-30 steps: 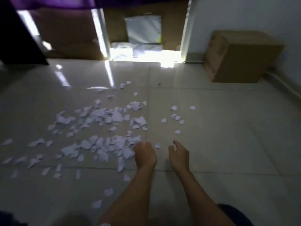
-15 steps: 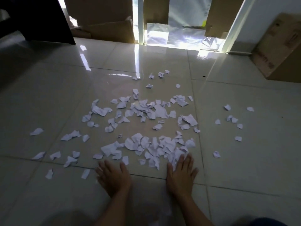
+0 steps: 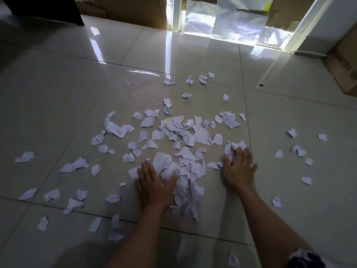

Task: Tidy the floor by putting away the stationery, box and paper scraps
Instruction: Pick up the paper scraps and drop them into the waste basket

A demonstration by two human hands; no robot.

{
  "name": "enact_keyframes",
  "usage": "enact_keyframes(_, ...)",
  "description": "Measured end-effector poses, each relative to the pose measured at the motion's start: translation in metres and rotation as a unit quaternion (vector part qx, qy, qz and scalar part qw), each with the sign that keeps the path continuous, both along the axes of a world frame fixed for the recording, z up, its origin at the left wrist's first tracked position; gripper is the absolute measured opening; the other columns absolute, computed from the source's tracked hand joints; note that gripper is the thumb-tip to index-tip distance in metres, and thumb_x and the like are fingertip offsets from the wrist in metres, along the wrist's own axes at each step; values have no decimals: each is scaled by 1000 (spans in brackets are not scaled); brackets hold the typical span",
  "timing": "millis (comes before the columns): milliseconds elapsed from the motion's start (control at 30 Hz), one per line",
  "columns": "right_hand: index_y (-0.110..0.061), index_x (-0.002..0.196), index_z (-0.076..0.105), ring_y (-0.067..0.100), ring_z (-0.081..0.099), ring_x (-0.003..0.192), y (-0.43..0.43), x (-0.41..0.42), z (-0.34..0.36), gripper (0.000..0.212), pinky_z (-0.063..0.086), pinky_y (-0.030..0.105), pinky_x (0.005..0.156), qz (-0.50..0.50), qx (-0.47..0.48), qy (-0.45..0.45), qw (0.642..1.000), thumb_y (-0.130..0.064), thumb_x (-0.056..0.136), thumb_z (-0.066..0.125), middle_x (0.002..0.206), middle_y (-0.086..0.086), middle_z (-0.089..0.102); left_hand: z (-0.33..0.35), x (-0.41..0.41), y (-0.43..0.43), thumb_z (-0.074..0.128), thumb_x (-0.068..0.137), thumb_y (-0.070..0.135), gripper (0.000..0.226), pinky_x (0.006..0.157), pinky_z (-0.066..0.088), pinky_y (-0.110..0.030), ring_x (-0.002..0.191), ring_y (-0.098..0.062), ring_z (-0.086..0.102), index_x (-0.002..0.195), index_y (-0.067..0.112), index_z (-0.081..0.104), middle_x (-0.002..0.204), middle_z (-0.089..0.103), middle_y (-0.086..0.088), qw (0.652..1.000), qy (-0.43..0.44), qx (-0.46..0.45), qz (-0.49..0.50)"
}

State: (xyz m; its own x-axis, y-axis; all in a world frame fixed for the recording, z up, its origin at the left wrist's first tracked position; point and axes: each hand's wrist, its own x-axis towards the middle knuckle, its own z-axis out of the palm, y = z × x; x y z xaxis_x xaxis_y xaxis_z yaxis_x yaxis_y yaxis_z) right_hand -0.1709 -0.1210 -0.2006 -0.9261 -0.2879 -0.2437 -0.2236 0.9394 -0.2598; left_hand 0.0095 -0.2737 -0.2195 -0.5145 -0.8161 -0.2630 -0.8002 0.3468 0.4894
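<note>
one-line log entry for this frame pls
phase: gathering | left hand: flat on floor, touching paper scraps | right hand: flat, touching scraps | held: nothing

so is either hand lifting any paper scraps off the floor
No, the left hand and right hand both lie flat, fingers straight, on the paper scraps on the floor.

Both hands lie flat on the glossy tiled floor (image 3: 58, 105) with fingers straight: the left hand (image 3: 154, 187) beside a heap of white paper scraps (image 3: 183, 171), the right hand (image 3: 238, 169) seemingly touching scraps at its fingertips. More scraps are scattered around. A cardboard box (image 3: 345, 62) stands at far right.
</note>
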Motion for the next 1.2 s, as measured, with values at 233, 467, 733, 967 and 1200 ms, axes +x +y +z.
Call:
enact_keyframes(233,-23,152,6,17,-6,148,-6,19,-15,58,-12,41,117,107,-46,-22,993,-45,100,20,161,3,-2,-3,-27,0,37,94,49,71,119,-4,-39,149,-21,4,151,14,12,160,12,-5,998,34,-42,-45)
enact_keyframes(467,-11,147,25,15,20,146,-84,78,-20,45,-2,32,116,106,-200,-67,972,-20,103,26,157,5,23,7,-55,15,21,103,18,45,120,3,-30,148,-18,10,147,9,21,159,16,-8,986,66,29,-149)
enact_keyframes(733,-7,126,56,13,59,103,-92,91,28,34,44,7,81,-139,-515,-178,827,-17,103,33,122,9,63,57,-60,34,37,100,18,32,101,44,-42,105,-22,58,100,6,66,108,65,-19,858,352,365,81)
enact_keyframes(967,-3,131,52,21,59,116,-43,80,93,36,47,27,100,-129,-583,-143,790,-17,103,33,127,14,61,122,-77,81,41,98,20,32,93,47,-35,106,-23,63,110,4,66,110,68,-15,839,390,376,53)
enact_keyframes(1200,-15,116,57,16,59,93,70,52,169,33,48,36,86,-159,-622,-94,761,-36,99,39,99,0,64,202,-105,192,40,98,20,33,77,48,-24,92,-15,64,83,19,69,91,70,-5,817,416,395,-54)
